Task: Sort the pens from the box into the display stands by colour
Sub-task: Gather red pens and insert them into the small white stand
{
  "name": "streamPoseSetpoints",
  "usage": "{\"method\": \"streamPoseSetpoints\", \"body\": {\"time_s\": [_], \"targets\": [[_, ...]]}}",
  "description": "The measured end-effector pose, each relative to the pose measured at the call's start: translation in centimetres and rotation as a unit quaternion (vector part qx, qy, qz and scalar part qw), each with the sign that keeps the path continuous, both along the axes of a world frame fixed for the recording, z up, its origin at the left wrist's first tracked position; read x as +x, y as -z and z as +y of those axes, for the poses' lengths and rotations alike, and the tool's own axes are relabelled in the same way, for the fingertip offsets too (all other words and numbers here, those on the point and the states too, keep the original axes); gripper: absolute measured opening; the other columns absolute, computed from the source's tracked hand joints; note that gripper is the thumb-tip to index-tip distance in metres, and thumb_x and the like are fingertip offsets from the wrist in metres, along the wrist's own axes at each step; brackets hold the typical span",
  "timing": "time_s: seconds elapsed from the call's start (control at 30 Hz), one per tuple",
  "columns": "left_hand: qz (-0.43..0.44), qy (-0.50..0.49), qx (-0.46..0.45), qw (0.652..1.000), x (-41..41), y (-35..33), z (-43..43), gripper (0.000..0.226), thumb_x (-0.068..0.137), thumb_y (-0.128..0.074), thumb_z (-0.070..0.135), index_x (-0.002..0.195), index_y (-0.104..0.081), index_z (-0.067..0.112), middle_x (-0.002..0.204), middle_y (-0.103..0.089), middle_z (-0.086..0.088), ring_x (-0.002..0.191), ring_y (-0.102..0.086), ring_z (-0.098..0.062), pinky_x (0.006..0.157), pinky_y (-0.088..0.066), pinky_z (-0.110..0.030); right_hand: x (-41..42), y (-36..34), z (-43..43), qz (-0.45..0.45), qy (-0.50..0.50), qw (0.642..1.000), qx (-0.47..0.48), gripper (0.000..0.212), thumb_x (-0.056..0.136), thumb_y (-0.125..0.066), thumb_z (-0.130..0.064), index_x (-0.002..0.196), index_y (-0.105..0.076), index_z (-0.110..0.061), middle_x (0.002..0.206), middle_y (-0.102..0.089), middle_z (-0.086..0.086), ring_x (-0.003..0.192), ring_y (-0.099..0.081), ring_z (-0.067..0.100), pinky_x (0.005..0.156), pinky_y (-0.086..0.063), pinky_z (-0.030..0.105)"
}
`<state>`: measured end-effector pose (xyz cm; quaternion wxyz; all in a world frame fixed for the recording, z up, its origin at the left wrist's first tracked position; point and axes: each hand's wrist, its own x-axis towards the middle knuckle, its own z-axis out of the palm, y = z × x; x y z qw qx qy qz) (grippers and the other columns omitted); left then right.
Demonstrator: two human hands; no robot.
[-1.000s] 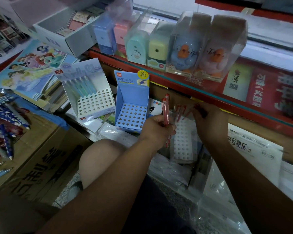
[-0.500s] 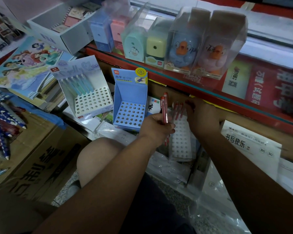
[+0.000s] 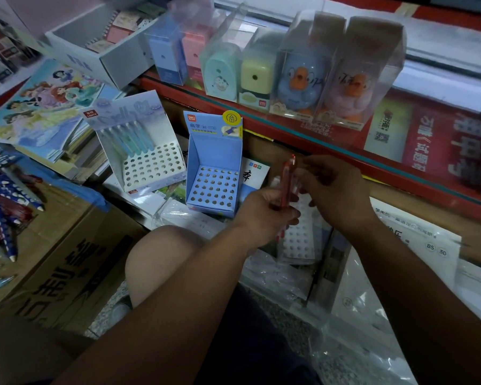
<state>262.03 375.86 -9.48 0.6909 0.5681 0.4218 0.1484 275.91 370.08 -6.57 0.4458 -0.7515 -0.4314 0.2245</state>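
Left hand (image 3: 264,215) hides part of red pens (image 3: 285,184); right hand (image 3: 336,193) blurred; white stand (image 3: 300,243) partly covered.

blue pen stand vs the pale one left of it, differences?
The blue cardboard display stand has a blue hole grid and a plain blue back panel; the pale lilac cardboard display stand has a white grid and pens printed on its back. The blue one carries a round yellow tab on top; the pale one has none. Both show only empty holes.

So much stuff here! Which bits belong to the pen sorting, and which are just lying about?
Job: left hand, red pens, right hand, white stand, blue stand, pale stand, cardboard box.
Lying about: pencil sharpeners, princess book.
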Motion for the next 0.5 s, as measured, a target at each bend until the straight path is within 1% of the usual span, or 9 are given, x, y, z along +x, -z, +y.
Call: {"method": "streamPoseSetpoints", "body": {"time_s": [0.07,0.1,0.2,0.27,0.3,0.33,0.37,0.43,0.5], "targets": [[-0.005,0.023,0.0,1.0,0.2,-0.2,-0.4,0.019,0.089,-0.068,-0.001,0.107,-0.068,0.006,0.093,-0.073,-0.016,0.079,-0.073,-0.019,0.078,-0.058,-0.044,0.0,-0.5,-0.1,0.031,-0.018,0.999,0.014,0.016,0.094,-0.067,-0.022,0.11,-0.068,-0.023,0.091,-0.071,-0.012,0.077,-0.068,-0.002,0.063,-0.05,0.012],[-0.002,0.03,0.0,1.0,0.2,-0.3,-0.6,0.022,0.09,-0.067,-0.001,0.111,-0.067,0.004,0.096,-0.073,-0.019,0.081,-0.073,-0.021,0.077,-0.057,-0.045,0.1,-0.6,-0.2,0.029,-0.017,0.999,0.014,0.014,0.094,-0.067,-0.021,0.107,-0.069,-0.022,0.089,-0.071,-0.012,0.073,-0.067,-0.002,0.06,-0.049,0.011],[0.011,0.026,0.039,0.999,0.2,-0.2,-0.7,0.021,0.089,-0.068,0.001,0.109,-0.069,0.008,0.099,-0.073,-0.018,0.089,-0.07,-0.03,0.083,-0.057,-0.049,0.5,-0.5,-0.5,0.035,0.022,0.998,0.039,0.013,0.093,-0.069,-0.022,0.105,-0.07,-0.017,0.09,-0.073,-0.004,0.075,-0.069,0.005,0.062,-0.053,0.016],[0.026,0.007,0.064,0.998,0.0,0.1,-0.2,0.019,0.088,-0.07,0.002,0.101,-0.071,0.015,0.095,-0.073,-0.01,0.092,-0.068,-0.028,0.09,-0.057,-0.047,0.9,-0.3,-0.8,0.051,0.079,0.993,0.078,0.011,0.093,-0.069,-0.02,0.103,-0.069,-0.018,0.09,-0.073,-0.002,0.076,-0.07,0.009,0.065,-0.057,0.021],[0.037,-0.006,0.07,0.997,-0.1,0.2,0.1,0.019,0.088,-0.07,0.003,0.099,-0.07,0.019,0.093,-0.072,-0.005,0.092,-0.068,-0.025,0.091,-0.057,-0.045,1.2,-0.1,-1.0,0.034,0.104,0.99,0.094,0.009,0.093,-0.069,-0.021,0.102,-0.068,-0.021,0.09,-0.072,-0.005,0.077,-0.07,0.01,0.069,-0.059,0.026],[0.043,-0.018,0.073,0.996,-0.1,0.4,0.3,0.019,0.088,-0.071,0.004,0.098,-0.07,0.02,0.091,-0.071,-0.003,0.09,-0.067,-0.024,0.09,-0.057,-0.046,1.5,0.2,-1.2,0.006,0.119,0.988,0.1,0.009,0.093,-0.069,-0.022,0.102,-0.067,-0.025,0.091,-0.072,-0.008,0.08,-0.07,0.01,0.074,-0.06,0.031],[0.044,-0.028,0.076,0.996,-0.2,0.5,0.5,0.018,0.088,-0.071,0.004,0.098,-0.07,0.019,0.091,-0.071,-0.005,0.087,-0.067,-0.025,0.087,-0.058,-0.049,1.7,0.5,-1.3,-0.02,0.125,0.987,0.099,0.012,0.093,-0.069,-0.023,0.103,-0.067,-0.028,0.093,-0.071,-0.01,0.084,-0.07,0.009,0.078,-0.06,0.035],[0.047,-0.043,0.079,0.995,-0.1,0.6,0.6,0.017,0.087,-0.071,0.002,0.1,-0.07,0.014,0.093,-0.071,-0.014,0.078,-0.065,-0.027,0.077,-0.059,-0.054,1.8,1.4,-1.3,-0.052,0.123,0.988,0.079,0.016,0.093,-0.068,-0.024,0.109,-0.068,-0.027,0.099,-0.071,-0.008,0.091,-0.068,0.008,0.085,-0.058,0.036],[0.052,-0.05,0.085,0.994,-0.1,0.7,0.5,0.017,0.087,-0.071,0.001,0.103,-0.07,0.008,0.088,-0.069,-0.013,0.075,-0.064,-0.026,0.074,-0.059,-0.054,1.9,2.5,-1.0,-0.085,0.12,0.987,0.058,0.018,0.094,-0.067,-0.025,0.111,-0.07,-0.02,0.103,-0.071,-0.005,0.094,-0.067,0.009,0.09,-0.055,0.034]]}}
